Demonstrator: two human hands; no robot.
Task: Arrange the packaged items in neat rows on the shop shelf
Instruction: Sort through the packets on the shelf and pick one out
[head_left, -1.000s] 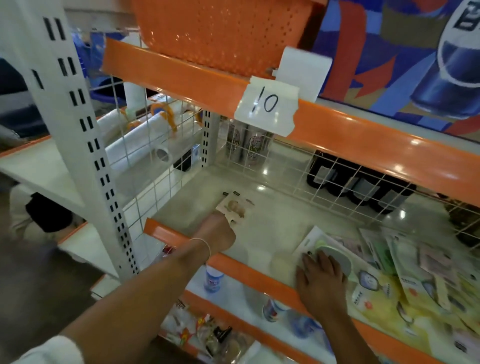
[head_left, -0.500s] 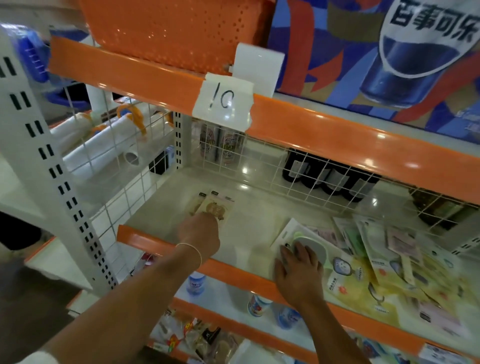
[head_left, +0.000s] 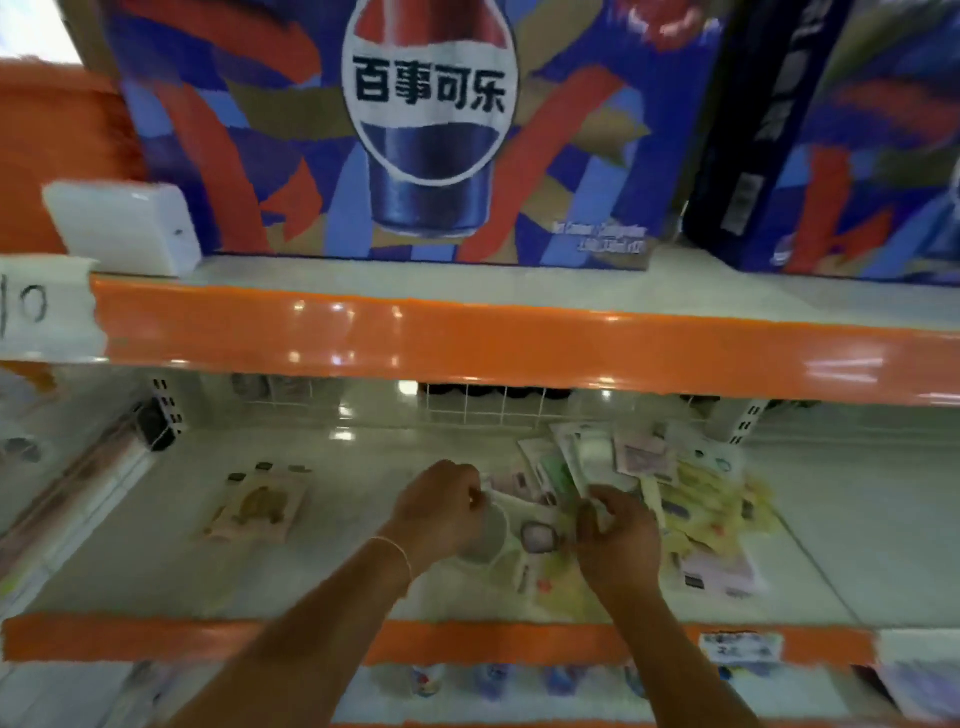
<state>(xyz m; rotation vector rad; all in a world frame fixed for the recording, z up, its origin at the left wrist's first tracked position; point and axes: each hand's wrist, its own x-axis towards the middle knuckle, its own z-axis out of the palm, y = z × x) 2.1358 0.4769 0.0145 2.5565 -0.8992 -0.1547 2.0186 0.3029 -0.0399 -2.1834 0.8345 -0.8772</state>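
A small stack of flat tan packets lies alone at the left of the white shelf. A loose heap of flat packaged items covers the shelf's middle and right. My left hand has its fingers curled on the top edge of a white packet with a round item at the heap's left side. My right hand grips the same heap's packets just to the right, fingers bent over them. The picture is blurred by motion.
The orange rim of the upper shelf hangs low over the working shelf, with large blue cola cartons on it and a paper label "10" at left. A wire grid backs the shelf. A price tag sits on the front rim.
My left hand let go of the tan packets and moved right to the heap, taking hold of the white packet. The view swung right and up.
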